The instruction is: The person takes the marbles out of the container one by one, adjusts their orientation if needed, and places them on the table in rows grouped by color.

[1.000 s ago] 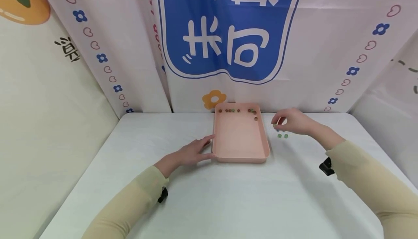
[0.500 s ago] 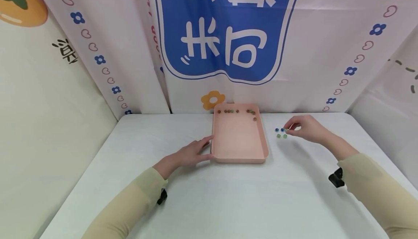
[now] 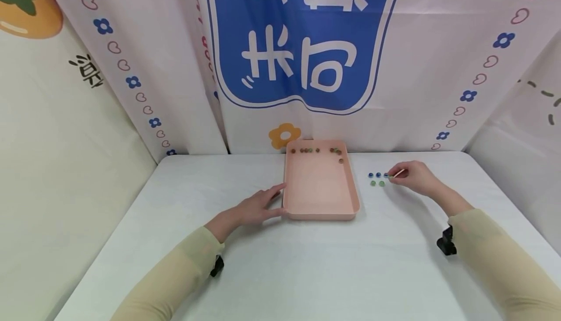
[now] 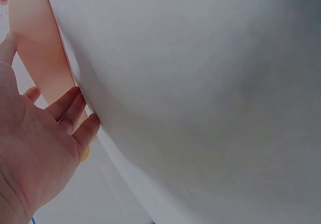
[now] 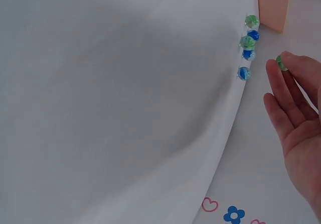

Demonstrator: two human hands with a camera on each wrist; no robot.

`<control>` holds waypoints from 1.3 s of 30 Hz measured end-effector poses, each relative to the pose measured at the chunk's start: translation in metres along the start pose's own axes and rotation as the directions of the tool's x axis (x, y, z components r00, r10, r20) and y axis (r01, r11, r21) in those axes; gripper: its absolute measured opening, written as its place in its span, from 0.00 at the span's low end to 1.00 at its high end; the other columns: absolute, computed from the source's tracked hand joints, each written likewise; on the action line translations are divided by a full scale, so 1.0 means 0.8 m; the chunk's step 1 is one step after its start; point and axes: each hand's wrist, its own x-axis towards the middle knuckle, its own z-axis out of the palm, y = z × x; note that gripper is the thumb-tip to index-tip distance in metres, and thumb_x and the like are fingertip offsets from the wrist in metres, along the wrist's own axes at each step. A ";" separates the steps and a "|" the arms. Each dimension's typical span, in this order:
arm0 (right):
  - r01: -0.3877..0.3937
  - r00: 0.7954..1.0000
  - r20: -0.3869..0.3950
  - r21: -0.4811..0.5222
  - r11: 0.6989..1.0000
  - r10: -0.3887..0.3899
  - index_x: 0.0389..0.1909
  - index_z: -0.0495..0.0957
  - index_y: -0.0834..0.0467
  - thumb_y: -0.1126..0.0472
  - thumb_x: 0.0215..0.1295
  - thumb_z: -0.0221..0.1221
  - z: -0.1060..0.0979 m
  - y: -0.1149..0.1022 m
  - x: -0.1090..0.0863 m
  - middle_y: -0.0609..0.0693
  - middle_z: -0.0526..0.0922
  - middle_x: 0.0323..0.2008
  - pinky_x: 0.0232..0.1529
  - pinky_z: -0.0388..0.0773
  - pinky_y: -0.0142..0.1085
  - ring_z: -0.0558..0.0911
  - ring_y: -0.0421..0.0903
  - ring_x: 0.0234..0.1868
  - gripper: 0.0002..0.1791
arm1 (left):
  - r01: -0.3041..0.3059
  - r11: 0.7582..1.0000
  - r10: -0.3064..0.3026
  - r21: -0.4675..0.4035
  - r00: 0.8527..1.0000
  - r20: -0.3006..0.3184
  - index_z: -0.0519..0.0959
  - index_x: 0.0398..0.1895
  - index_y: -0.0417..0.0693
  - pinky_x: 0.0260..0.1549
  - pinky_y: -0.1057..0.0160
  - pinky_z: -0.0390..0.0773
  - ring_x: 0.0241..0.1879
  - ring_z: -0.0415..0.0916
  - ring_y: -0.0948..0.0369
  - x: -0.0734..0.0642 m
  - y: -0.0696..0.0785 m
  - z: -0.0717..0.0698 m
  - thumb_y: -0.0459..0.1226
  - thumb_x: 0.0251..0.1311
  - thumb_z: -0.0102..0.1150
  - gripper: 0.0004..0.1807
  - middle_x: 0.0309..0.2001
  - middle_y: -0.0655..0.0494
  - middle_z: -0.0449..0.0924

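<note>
My right hand pinches a green glass marble between thumb and fingertips, above the table. Just left of it, three blue marbles lie in a row. Two green marbles sit in front of that row. The left hand, fingers extended, touches the left side of a pink tray. In the left wrist view, the fingertips of this hand lie along the tray's edge. Several small brownish and green marbles are at the tray's far end and far right corner.
The white-covered table stretches in front of the tray and to both sides. At its far edge hangs a printed curtain, just behind the tray. Pale cloth walls enclose the left and right sides.
My right hand has moved rightward from near the tray, carrying the green marble, and the blue row has come into full sight. The left hand has stayed at the tray.
</note>
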 end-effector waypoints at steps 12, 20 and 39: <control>-0.049 0.999 0.012 -0.085 0.995 0.050 0.41 0.83 0.63 0.66 0.61 0.62 0.014 0.025 0.009 0.58 0.82 0.41 0.44 0.73 0.50 0.77 0.54 0.40 0.08 | 0.000 1.000 0.000 -0.005 1.000 0.000 0.46 0.78 0.67 0.64 0.44 0.57 0.71 0.52 0.51 -0.003 0.003 0.000 0.65 0.60 0.53 0.46 0.74 0.55 0.54; -0.034 0.999 0.003 -0.161 0.986 0.035 0.38 0.83 0.62 0.67 0.59 0.63 0.018 0.019 0.012 0.57 0.83 0.38 0.41 0.70 0.50 0.75 0.52 0.36 0.06 | 0.002 1.000 -0.002 0.002 1.000 -0.002 0.45 0.78 0.70 0.65 0.43 0.55 0.72 0.49 0.50 -0.003 0.002 0.001 0.65 0.61 0.53 0.46 0.75 0.57 0.52; -0.037 0.999 0.006 -0.152 0.988 0.039 0.46 0.81 0.64 0.66 0.61 0.64 0.004 0.012 0.015 0.61 0.81 0.44 0.45 0.72 0.53 0.76 0.56 0.41 0.13 | 0.005 1.000 -0.005 0.015 1.000 0.001 0.45 0.78 0.68 0.65 0.43 0.55 0.72 0.50 0.51 -0.001 0.000 -0.001 0.66 0.60 0.51 0.47 0.75 0.56 0.53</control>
